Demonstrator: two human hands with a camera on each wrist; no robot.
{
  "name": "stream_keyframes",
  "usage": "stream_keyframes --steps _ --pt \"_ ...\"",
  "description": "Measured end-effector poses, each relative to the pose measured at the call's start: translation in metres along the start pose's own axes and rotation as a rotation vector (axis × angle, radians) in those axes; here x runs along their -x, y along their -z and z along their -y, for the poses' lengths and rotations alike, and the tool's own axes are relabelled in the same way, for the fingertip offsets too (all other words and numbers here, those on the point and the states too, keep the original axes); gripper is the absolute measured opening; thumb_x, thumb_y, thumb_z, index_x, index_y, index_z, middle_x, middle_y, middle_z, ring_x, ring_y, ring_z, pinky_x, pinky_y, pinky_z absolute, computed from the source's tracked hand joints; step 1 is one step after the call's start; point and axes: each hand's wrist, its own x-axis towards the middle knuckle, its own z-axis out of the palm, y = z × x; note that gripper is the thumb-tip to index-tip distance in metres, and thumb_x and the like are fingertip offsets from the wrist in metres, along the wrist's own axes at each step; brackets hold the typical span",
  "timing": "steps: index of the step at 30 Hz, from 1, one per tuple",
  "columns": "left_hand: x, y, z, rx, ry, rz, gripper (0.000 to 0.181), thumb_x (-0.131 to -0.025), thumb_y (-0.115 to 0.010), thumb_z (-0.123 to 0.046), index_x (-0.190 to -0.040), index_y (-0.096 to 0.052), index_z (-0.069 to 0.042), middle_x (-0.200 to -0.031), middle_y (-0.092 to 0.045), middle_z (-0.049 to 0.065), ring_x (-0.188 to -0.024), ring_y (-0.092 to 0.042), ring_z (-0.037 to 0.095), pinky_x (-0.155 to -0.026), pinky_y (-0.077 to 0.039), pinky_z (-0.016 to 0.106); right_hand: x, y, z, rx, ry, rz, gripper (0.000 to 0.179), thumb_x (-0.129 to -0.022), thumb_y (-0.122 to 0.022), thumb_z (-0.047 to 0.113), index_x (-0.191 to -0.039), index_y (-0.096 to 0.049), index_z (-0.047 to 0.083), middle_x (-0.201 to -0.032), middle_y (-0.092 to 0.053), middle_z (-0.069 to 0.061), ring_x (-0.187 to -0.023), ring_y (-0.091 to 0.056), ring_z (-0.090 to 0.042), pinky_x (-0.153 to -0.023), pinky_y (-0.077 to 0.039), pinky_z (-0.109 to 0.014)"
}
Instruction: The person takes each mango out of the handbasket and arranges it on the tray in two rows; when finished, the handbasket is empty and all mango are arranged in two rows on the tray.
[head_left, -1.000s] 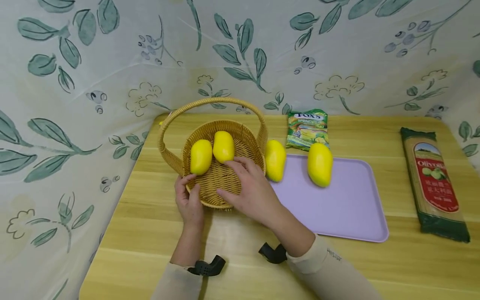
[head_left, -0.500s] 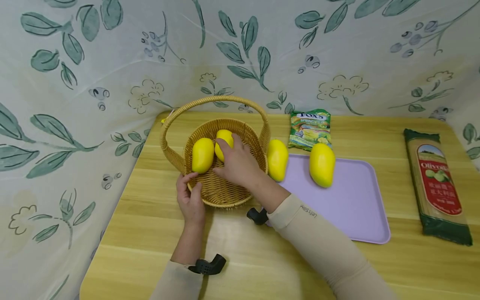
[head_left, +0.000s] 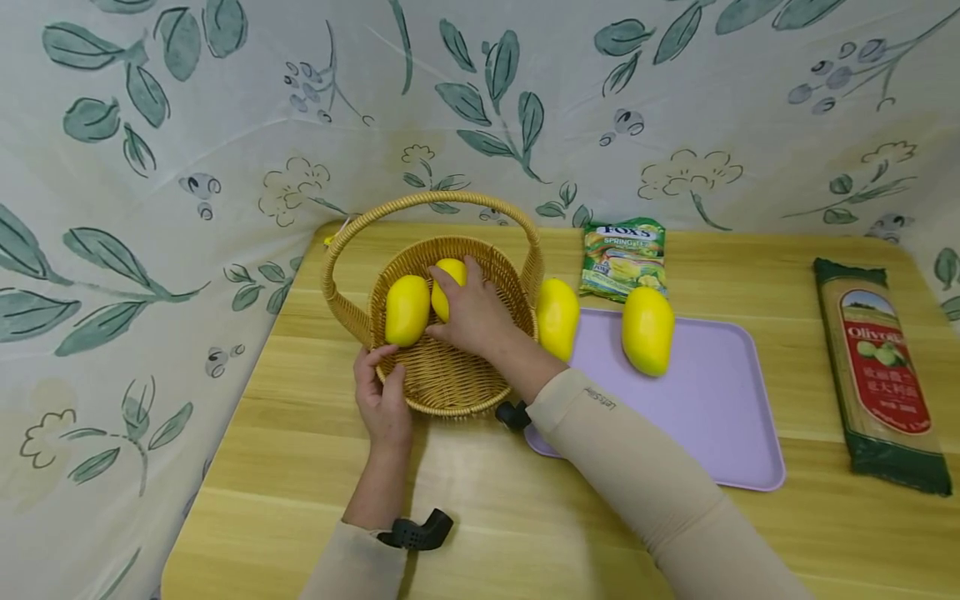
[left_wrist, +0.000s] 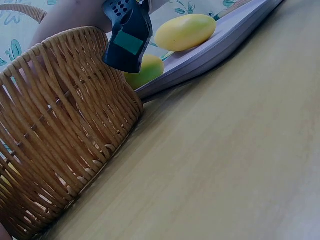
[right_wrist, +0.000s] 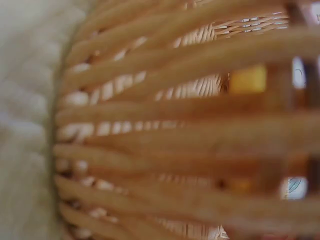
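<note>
A wicker basket (head_left: pixel 457 387) with a tall arched handle stands on the table, two yellow mangoes inside it. My left hand (head_left: pixel 382 404) holds its near-left rim, thumb and fingers around the edge. Reaching in over the opposite side, my right hand (head_left: pixel 476 312) grips the farther mango (head_left: pixel 447 282), partly covering it. The other mango (head_left: pixel 407 311) lies against the left wall, just beyond my left fingertips. In the left wrist view, the basket's woven side (left_wrist: pixel 65 125) fills the left. Blurred canes (right_wrist: pixel 175 135) fill most of the right wrist view, with a bit of yellow behind them.
Right of the basket is a lilac tray (head_left: pixel 720 425) with a mango (head_left: pixel 647 332) on it; another mango (head_left: pixel 558 318) sits between tray and basket. Behind lies a green candy bag (head_left: pixel 624 258). A spaghetti pack (head_left: pixel 883 367) lies far right. Patterned fabric (head_left: pixel 480 100) borders the table's back.
My right hand has moved farther into the basket and closed round the farther mango. My left hand keeps its hold on the rim. The view has shifted slightly.
</note>
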Motion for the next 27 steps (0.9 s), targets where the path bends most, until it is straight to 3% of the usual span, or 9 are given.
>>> stream_keyframes --steps 8,18,27 --pt "0.0001 -0.0004 -0.0001 0.007 0.000 -0.004 0.026 -0.090 -0.051 0.004 -0.115 -0.056 0.012 -0.152 -0.040 0.015 -0.148 -0.031 0.025 -0.123 -0.019 0.043 -0.0042 -0.0050 -0.0043 -0.054 0.003 -0.014 0.087 -0.088 -0.078 0.042 -0.160 -0.031 0.032 -0.170 -0.007 -0.020 -0.135 -0.046 -0.053 -0.103 -0.050 -0.057" --pt "0.0003 0.0001 -0.0004 0.001 -0.002 -0.002 0.027 -0.090 -0.051 0.004 -0.115 -0.055 0.013 -0.151 -0.040 0.016 -0.148 -0.031 0.025 -0.124 -0.018 0.043 -0.0081 -0.0090 -0.0083 -0.051 0.025 0.000 0.077 -0.092 -0.076 0.029 -0.158 -0.036 0.024 -0.168 -0.012 -0.022 -0.139 -0.046 -0.049 -0.117 -0.036 -0.057" --pt "0.0002 0.0003 0.0001 0.004 -0.002 -0.003 0.027 -0.090 -0.051 0.005 -0.115 -0.056 0.013 -0.150 -0.041 0.016 -0.146 -0.033 0.024 -0.121 -0.021 0.036 -0.0076 -0.0080 -0.0090 -0.060 0.027 -0.015 0.075 -0.092 -0.075 0.027 -0.157 -0.038 0.024 -0.167 -0.015 -0.021 -0.138 -0.047 -0.049 -0.114 -0.040 -0.056"
